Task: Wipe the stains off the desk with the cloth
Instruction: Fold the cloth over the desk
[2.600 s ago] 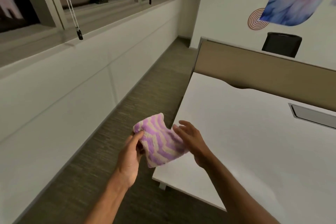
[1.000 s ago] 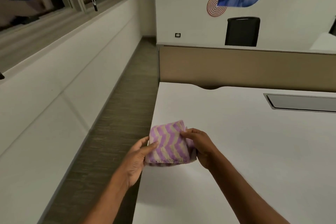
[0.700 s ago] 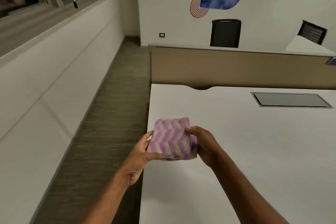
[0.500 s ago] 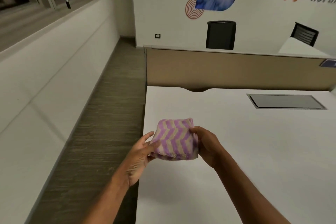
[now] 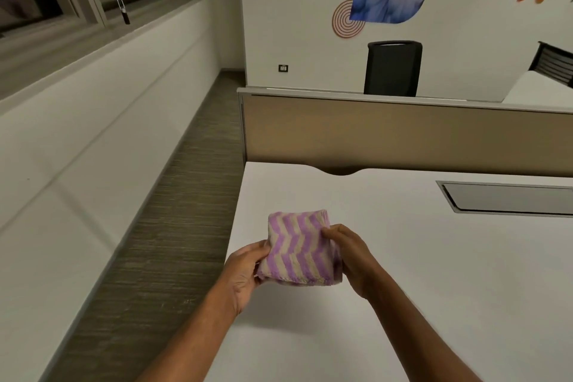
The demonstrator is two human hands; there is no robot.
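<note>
A folded cloth [image 5: 299, 246] with purple and cream zigzag stripes is held up just above the left part of the white desk [image 5: 434, 257]. My left hand [image 5: 245, 273] grips its lower left edge. My right hand [image 5: 352, 254] pinches its right side, thumb on top. Both hands hold the cloth a little over the desk's left edge. I cannot make out any stains on the desk surface.
A tan partition panel [image 5: 403, 133] runs along the desk's far edge. A grey cable hatch [image 5: 508, 200] is set into the desk at the right. Carpeted floor [image 5: 173, 226] lies to the left beside a white wall. A black chair [image 5: 392, 68] stands behind the partition.
My view has turned from the window side to face the desk. The cloth went from loosely spread between my hands to a folded pad held by both hands over the desk.
</note>
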